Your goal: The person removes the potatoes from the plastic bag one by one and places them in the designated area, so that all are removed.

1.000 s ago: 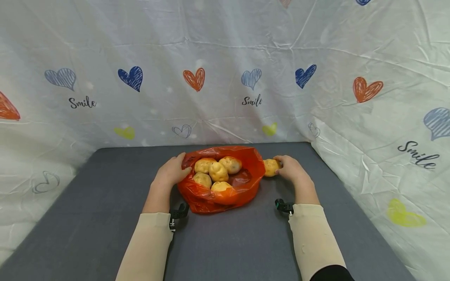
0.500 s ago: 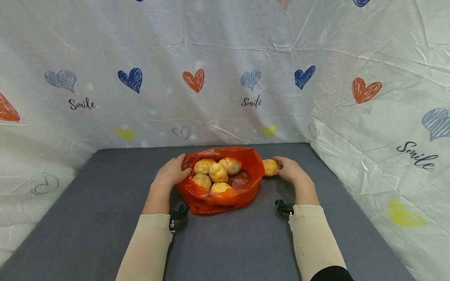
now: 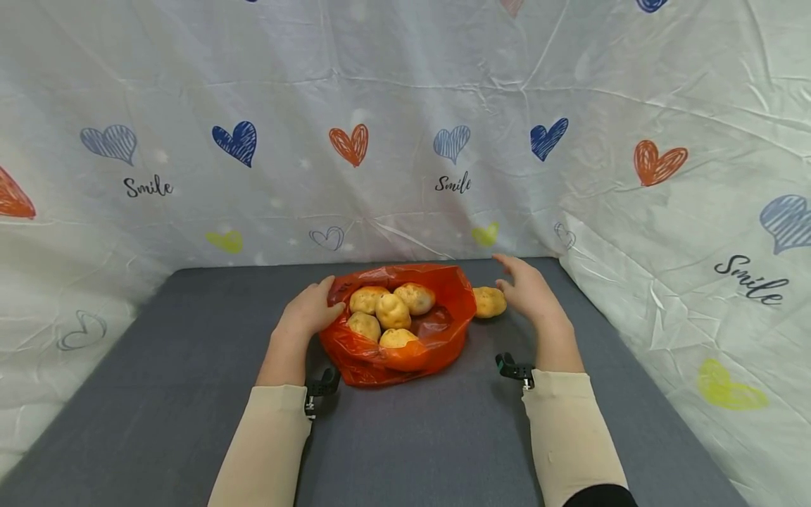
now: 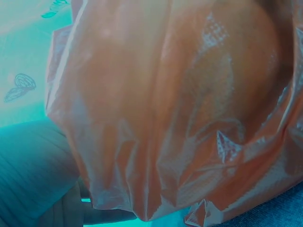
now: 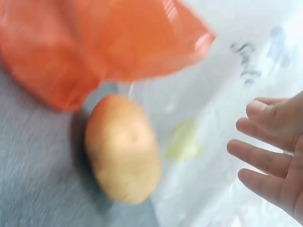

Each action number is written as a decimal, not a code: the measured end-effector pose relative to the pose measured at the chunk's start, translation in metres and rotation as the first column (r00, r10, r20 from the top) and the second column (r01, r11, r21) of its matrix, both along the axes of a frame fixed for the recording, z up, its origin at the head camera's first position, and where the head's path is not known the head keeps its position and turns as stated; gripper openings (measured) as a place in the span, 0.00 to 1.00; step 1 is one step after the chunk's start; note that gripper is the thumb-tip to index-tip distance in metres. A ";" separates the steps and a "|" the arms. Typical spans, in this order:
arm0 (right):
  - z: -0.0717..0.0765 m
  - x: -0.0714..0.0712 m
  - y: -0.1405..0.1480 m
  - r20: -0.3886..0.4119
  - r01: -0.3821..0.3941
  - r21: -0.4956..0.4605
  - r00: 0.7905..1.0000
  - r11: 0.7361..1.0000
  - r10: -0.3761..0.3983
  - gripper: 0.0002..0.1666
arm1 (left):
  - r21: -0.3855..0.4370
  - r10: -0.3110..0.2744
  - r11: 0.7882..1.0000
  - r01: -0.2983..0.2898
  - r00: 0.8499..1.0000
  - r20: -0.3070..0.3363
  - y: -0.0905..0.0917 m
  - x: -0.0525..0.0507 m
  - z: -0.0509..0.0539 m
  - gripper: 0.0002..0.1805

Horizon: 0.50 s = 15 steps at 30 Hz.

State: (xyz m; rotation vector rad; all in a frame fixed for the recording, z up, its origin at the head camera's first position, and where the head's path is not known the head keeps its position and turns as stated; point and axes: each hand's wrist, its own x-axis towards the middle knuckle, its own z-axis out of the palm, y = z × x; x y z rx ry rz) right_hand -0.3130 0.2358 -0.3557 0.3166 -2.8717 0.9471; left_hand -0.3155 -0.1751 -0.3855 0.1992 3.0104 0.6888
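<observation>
An orange-red plastic bag (image 3: 380, 372) stands with its mouth wide apart in the middle of the table. Several yellow potatoes (image 3: 393, 311) lie inside it. My left hand (image 3: 308, 310) holds the bag's left rim, thumb over the edge; in the left wrist view the bag (image 4: 142, 94) covers most of that hand. One loose potato (image 3: 489, 302) rests on the table against the bag's right side. My right hand (image 3: 529, 287), fingers apart and holding nothing, is just right of this potato. A gap between the hand (image 5: 279, 151) and the potato (image 5: 124, 149) shows in the right wrist view.
The table (image 3: 405, 451) has a dark grey cover. A white sheet (image 3: 393, 84) printed with hearts and "Smile" hangs behind its far edge and along the right side. Small black devices sit at the left wrist (image 3: 323, 382) and right wrist (image 3: 512, 369).
My right hand has let go of the loose potato and moved slightly up and to the right, its fingers spreading. The left hand, the bag and the potatoes stay in place.
</observation>
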 end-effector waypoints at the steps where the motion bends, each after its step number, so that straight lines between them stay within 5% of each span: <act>1: 0.004 0.002 -0.002 -0.020 -0.008 -0.014 1.000 1.000 0.008 0.35 | -0.001 0.000 1.000 0.000 1.000 -0.002 0.000 0.000 0.000 0.41; 8: 0.022 0.017 -0.031 -0.058 -0.081 -0.087 0.995 0.993 0.076 0.33 | -0.003 0.001 1.000 -0.001 1.000 -0.014 0.001 -0.001 0.000 0.41; 15: 0.016 0.027 -0.082 0.024 -0.257 -0.048 0.966 0.965 0.258 0.28 | -0.011 0.002 1.000 -0.002 1.000 -0.008 0.002 0.000 -0.001 0.42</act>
